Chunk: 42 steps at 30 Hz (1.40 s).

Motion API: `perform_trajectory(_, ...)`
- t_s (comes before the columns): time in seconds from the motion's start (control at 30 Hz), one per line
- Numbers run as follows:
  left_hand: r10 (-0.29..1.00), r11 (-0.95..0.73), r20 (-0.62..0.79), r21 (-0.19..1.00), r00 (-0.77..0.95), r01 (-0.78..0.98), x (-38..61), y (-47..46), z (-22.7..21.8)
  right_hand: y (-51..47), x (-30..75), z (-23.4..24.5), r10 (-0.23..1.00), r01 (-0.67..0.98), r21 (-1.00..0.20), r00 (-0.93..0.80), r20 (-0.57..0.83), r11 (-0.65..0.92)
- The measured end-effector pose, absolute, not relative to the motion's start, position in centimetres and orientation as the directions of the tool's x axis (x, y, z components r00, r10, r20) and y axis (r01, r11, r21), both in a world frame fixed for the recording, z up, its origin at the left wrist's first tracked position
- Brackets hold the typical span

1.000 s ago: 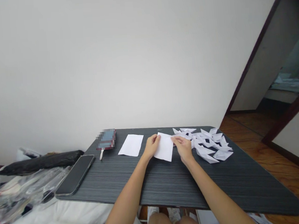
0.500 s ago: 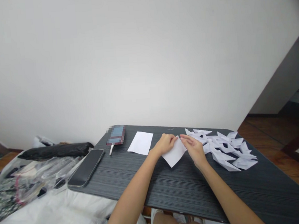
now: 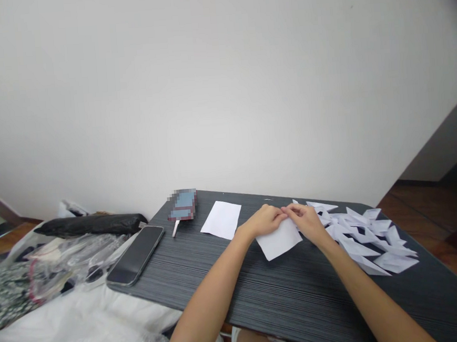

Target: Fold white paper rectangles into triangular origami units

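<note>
A small white sheet of paper (image 3: 278,242) is pinched along its far edge between both my hands, tilted over the dark table (image 3: 285,287). My left hand (image 3: 267,219) is closed on the paper's upper left part, its thumb pointing right. At the upper right corner my right hand (image 3: 304,219) grips with fingertips together, nearly touching the left thumb. The fingers cover the far edge of the sheet. Just beyond my right hand lies a pile of folded white paper shapes (image 3: 370,233) with pointed ends. Left of my left hand, another white sheet (image 3: 222,220) lies flat.
A phone (image 3: 136,256) lies at the table's left edge. Behind it is a blurred-out blue and red item (image 3: 184,204) with a white stick-like end (image 3: 175,228). Plastic bags (image 3: 80,256) and a black wrapped bundle (image 3: 92,226) sit left of the table. A wall (image 3: 223,97) rises behind.
My hands have come together at the paper's far edge, and the sheet has turned from corner-down to a flatter angle. The view has shifted slightly, so the table items appear displaced.
</note>
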State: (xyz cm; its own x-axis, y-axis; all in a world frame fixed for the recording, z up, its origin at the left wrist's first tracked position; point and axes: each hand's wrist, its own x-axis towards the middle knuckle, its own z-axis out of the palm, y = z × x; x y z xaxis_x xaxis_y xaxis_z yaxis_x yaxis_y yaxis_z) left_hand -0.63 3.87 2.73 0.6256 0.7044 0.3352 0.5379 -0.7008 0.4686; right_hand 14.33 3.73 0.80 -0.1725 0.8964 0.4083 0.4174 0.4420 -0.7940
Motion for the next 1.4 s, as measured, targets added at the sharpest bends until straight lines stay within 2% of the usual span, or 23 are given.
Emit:
perform_trajectory(0.2, 0.724, -0.681, 0.346, 0.496, 0.596, 0.539, -0.5, 4.1, 1.7, 4.1, 14.3, -0.1, 0.834, 0.572, -0.634, -0.179, 0.523, 0.52)
perform_trajectory(0.33, 0.744, -0.653, 0.313, 0.528, 0.59, 0.544, -1.2, 4.0, 1.6, 4.1, 14.9, -0.5, 0.838, 0.624, -0.624, -0.092, 0.538, 0.47)
perform_trajectory(0.5, 0.779, -0.532, 0.166, 0.685, 0.604, 0.498, -2.1, 3.5, 2.0, 4.4, 16.9, -0.4, 0.839, 0.669, -0.641, 0.047, 0.541, 0.376)
perform_trajectory(0.7, 0.861, -0.441, 0.2, 0.752, 0.468, 0.49, -3.3, 4.2, 1.6, 4.9, 20.0, -0.2, 0.822, 0.666, -0.678, 0.168, 0.544, 0.313)
perform_trajectory(0.83, 0.863, -0.486, 0.348, 0.771, 0.367, 0.411, -3.3, 4.2, 1.7, 4.7, 20.2, 0.0, 0.857, 0.627, -0.707, 0.12, 0.502, 0.326)
perform_trajectory(0.93, 0.792, -0.572, 0.388, 0.742, 0.472, 0.35, -2.2, 3.6, 1.8, 4.1, 18.8, 0.3, 0.875, 0.58, -0.722, 0.03, 0.483, 0.378)
perform_trajectory(1.0, 0.773, -0.567, 0.336, 0.746, 0.538, 0.348, -1.4, 3.2, 1.4, 3.8, 17.7, 0.4, 0.882, 0.528, -0.751, 0.009, 0.472, 0.396)
perform_trajectory(1.07, 0.796, -0.511, 0.286, 0.789, 0.533, 0.341, -0.8, 3.2, 0.9, 3.8, 17.2, 0.5, 0.893, 0.447, -0.801, 0.011, 0.45, 0.398)
perform_trajectory(1.13, 0.85, -0.423, 0.272, 0.863, 0.45, 0.277, -0.4, 3.5, 0.4, 3.9, 17.2, 0.6, 0.92, 0.301, -0.889, 0.079, 0.384, 0.345)
perform_trajectory(1.2, 0.909, -0.332, 0.273, 0.931, 0.313, 0.152, -0.2, 3.9, 0.1, 4.0, 17.5, 0.5, 0.941, 0.08, -0.953, 0.154, 0.301, 0.292)
perform_trajectory(1.3, 0.95, -0.28, 0.277, 0.96, 0.146, 0.001, 0.0, 4.3, -0.2, 3.9, 17.4, 0.3, 0.983, -0.139, -0.976, -0.048, 0.176, 0.168)
perform_trajectory(1.33, 0.955, -0.272, 0.272, 0.962, 0.12, -0.025, 0.1, 4.4, -0.2, 3.8, 17.1, 0.1, 0.98, -0.15, -0.981, -0.143, 0.141, 0.12)
perform_trajectory(1.4, 0.961, -0.256, 0.259, 0.966, 0.095, -0.034, 0.1, 4.4, -0.3, 3.5, 16.5, -0.1, 0.972, -0.134, -0.987, -0.204, 0.118, 0.091)
